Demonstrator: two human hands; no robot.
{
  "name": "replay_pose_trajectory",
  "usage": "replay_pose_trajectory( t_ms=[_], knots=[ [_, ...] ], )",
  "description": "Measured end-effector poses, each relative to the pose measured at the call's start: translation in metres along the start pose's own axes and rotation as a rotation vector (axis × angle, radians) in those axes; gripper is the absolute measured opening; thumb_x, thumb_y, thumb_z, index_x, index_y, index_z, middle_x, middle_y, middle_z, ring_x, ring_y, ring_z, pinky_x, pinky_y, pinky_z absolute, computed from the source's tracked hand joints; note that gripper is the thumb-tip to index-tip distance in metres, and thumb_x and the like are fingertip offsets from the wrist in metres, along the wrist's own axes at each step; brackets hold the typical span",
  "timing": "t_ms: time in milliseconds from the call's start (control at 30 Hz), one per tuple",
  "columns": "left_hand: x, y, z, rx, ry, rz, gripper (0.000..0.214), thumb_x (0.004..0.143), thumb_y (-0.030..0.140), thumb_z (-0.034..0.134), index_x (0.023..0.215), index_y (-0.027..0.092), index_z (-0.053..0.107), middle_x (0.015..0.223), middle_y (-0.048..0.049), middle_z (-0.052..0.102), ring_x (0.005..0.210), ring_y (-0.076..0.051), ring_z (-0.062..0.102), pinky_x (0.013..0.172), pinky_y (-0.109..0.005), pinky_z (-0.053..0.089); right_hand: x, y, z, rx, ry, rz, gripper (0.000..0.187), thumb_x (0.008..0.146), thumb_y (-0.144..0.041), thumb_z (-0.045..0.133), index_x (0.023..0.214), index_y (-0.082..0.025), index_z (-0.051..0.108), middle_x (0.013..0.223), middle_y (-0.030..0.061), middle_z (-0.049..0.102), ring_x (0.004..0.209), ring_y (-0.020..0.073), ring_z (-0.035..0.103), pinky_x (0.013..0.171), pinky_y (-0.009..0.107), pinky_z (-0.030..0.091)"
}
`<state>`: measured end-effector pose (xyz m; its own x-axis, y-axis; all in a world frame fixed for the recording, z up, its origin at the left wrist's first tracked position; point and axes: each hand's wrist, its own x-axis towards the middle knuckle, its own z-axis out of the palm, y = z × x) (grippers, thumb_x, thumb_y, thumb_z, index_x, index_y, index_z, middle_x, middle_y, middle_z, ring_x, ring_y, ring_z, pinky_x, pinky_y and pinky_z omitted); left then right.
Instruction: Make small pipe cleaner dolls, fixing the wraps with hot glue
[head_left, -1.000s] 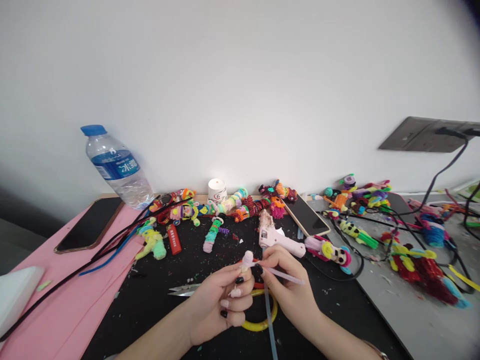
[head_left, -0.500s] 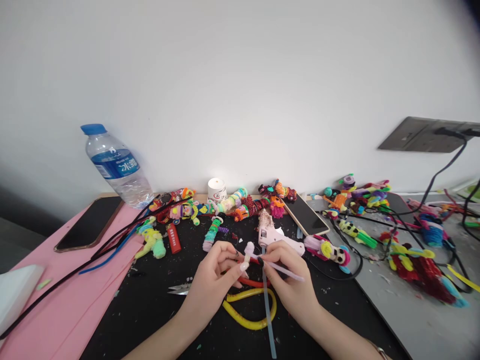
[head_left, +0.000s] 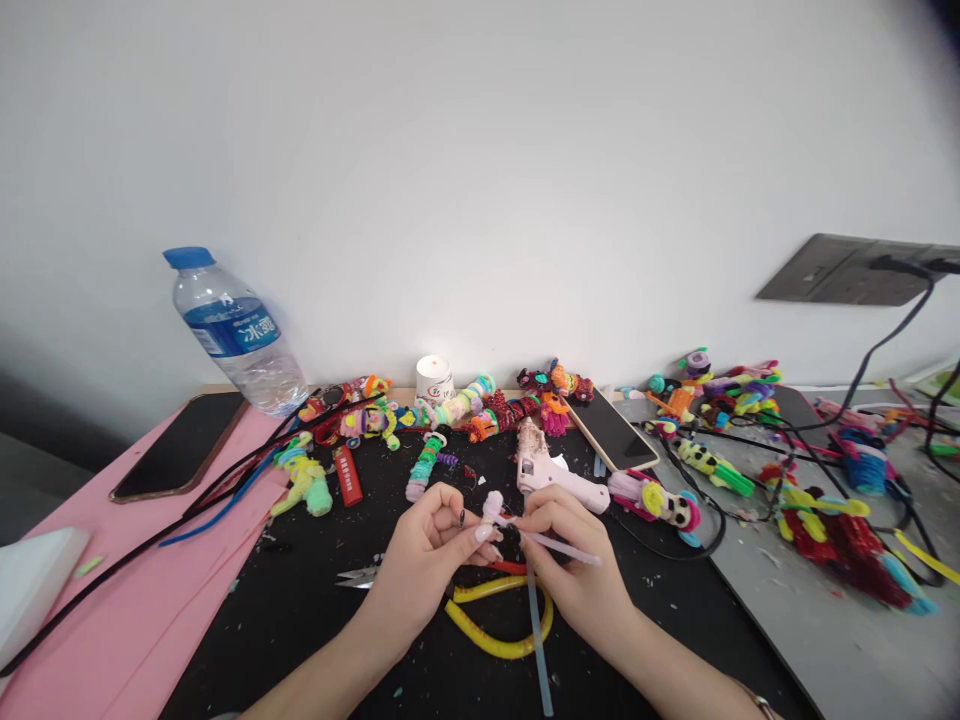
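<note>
Work on a small pale doll part (head_left: 493, 504), held above the black surface (head_left: 315, 640). The left hand (head_left: 424, 560) pinches the part between thumb and fingers; the right hand (head_left: 581, 565) grips a lavender fuzzy strip (head_left: 566, 549) close beside it. Judged from its present form, the work is at an early stage: the rounded top is covered in lavender, while a long end of strip extends unwound past the right hand. Details below the top are hidden by fingers. Colourful dolls, including a green-banded one (head_left: 425, 468), lie beyond, evidently much further advanced; the glue gun (head_left: 566, 484) rests unheld.
</note>
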<state>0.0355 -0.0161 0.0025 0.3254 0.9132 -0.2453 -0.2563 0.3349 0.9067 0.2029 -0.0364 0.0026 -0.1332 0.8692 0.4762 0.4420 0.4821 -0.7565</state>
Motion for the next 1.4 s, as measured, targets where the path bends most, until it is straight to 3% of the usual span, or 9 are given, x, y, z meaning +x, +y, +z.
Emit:
replay_pose_trajectory(
  t_ms=[233, 500, 933, 1200, 1400],
  knots=[
    [-0.001, 0.000, -0.002, -0.053, -0.036, -0.044, 0.028, 0.072, 0.025, 0.070, 0.081, 0.019, 0.044, 0.065, 0.0046, 0.065, 0.059, -0.008, 0.062, 0.058, -0.017, 0.047, -0.001, 0.000, -0.002, 0.005, -0.014, 0.022, 0.013, 0.079, -0.008, 0.056, 0.072, -0.018, 0.059, 0.078, 0.0028, 0.057, 0.072, 0.0146, 0.056, 0.065, 0.026, 0.044],
    [-0.001, 0.000, -0.004, 0.133, 0.020, 0.110, 0.017, 0.076, 0.026, 0.065, 0.088, 0.017, 0.057, 0.071, -0.0003, 0.069, 0.063, -0.013, 0.066, 0.062, -0.022, 0.052, 0.000, 0.001, -0.001, -0.011, -0.010, 0.030, 0.011, 0.078, -0.008, 0.056, 0.074, -0.018, 0.060, 0.079, 0.0034, 0.058, 0.073, 0.0152, 0.057, 0.065, 0.026, 0.044],
    [-0.006, -0.003, -0.005, 0.338, 0.085, 0.188, 0.018, 0.079, 0.028, 0.061, 0.093, 0.018, 0.063, 0.088, -0.0059, 0.074, 0.076, -0.020, 0.070, 0.074, -0.029, 0.055, 0.000, -0.002, -0.001, -0.016, -0.027, 0.019, 0.011, 0.079, -0.008, 0.055, 0.075, -0.018, 0.061, 0.079, 0.0037, 0.057, 0.072, 0.0155, 0.057, 0.064, 0.027, 0.044],
    [-0.007, -0.002, -0.009, 0.678, 0.072, 0.393, 0.017, 0.082, 0.020, 0.055, 0.084, 0.023, 0.072, 0.080, -0.0023, 0.074, 0.073, -0.019, 0.069, 0.069, -0.026, 0.053, -0.002, -0.004, -0.001, -0.009, -0.026, -0.026, 0.013, 0.080, -0.007, 0.054, 0.076, -0.018, 0.059, 0.079, 0.0037, 0.056, 0.071, 0.0146, 0.055, 0.062, 0.026, 0.043],
    [-0.006, -0.007, -0.014, 0.857, 0.002, 0.519, 0.024, 0.084, 0.017, 0.051, 0.091, 0.025, 0.072, 0.089, -0.0029, 0.074, 0.079, -0.019, 0.069, 0.075, -0.026, 0.053, -0.002, -0.003, -0.001, -0.015, -0.034, -0.050, 0.013, 0.081, -0.008, 0.051, 0.077, -0.018, 0.057, 0.079, 0.0035, 0.055, 0.071, 0.0149, 0.055, 0.063, 0.027, 0.043]
  ],
)
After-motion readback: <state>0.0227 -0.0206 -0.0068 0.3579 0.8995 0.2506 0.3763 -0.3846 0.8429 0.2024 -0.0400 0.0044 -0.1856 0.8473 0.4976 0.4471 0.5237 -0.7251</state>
